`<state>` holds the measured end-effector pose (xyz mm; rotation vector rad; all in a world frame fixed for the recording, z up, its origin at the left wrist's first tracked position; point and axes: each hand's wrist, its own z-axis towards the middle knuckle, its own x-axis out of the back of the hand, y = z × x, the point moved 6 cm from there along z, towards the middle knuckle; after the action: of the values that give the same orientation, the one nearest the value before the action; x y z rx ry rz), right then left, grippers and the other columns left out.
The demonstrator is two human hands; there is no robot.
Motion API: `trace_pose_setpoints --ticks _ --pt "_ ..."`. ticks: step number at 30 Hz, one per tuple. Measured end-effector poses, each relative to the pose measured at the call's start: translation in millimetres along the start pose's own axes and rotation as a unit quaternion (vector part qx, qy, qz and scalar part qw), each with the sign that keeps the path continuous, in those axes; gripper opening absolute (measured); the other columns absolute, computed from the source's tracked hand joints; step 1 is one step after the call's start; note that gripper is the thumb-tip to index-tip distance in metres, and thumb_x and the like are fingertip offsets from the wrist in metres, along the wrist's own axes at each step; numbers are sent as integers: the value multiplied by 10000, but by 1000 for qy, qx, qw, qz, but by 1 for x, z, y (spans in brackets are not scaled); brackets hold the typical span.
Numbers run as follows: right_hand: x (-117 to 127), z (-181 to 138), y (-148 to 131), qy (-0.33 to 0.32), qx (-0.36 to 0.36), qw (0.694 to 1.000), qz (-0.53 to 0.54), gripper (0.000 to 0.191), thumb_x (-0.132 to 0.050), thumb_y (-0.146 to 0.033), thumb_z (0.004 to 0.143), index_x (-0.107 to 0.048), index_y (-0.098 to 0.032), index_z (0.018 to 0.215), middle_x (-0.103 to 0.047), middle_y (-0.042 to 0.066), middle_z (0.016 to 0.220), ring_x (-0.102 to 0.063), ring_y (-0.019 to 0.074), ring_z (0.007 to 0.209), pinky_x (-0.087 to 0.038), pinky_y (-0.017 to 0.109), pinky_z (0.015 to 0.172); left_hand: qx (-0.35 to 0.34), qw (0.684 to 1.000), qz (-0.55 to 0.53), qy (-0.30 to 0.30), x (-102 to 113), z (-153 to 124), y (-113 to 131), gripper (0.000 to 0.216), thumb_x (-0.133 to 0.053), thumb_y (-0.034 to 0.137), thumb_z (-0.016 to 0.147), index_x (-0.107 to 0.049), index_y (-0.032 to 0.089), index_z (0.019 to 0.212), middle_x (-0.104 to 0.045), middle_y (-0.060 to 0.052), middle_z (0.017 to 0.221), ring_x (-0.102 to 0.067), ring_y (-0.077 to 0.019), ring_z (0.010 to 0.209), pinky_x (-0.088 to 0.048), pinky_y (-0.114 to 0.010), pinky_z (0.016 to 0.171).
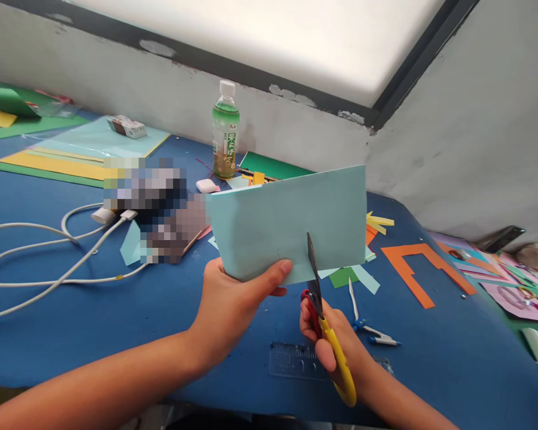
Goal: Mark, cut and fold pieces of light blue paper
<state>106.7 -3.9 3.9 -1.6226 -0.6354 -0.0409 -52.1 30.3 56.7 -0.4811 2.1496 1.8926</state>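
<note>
My left hand (233,304) pinches the lower edge of a folded light-blue paper sheet (287,221), holding it upright above the blue table. My right hand (332,343) grips yellow-and-red scissors (325,322). Their dark blade (312,260) points up and lies against the paper's lower edge, right of my left thumb.
On the blue table (116,310): a clear ruler (296,361) under my hands, a compass (367,328), orange paper cutout (419,263), coloured scraps, a green bottle (225,131), white cables (49,257), a blurred object, paper sheets at far left and right. A grey wall stands behind.
</note>
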Motion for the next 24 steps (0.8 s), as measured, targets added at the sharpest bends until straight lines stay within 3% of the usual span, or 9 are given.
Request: trace_pose_setpoints --ticks 10,24 --pt "1 0 -15 -2 58 998 -29 297 -322 -506 866 -371 -232 761 -556 -26 496 -505 153 472 -392 259 499 -1 1000 4 4 1 0 0 194 -779 280 603 -696 139 708 -674 -20 650 -622 -146 537 -563 -243 517" --pt "2 1 -21 -2 69 994 -85 226 -340 -435 857 -356 -232 758 -581 -20 523 -527 151 469 -398 262 503 2 1000 5 3 1 0 -1 208 -776 287 611 -695 137 731 -670 -20 650 -619 -145 533 -558 -250 526"
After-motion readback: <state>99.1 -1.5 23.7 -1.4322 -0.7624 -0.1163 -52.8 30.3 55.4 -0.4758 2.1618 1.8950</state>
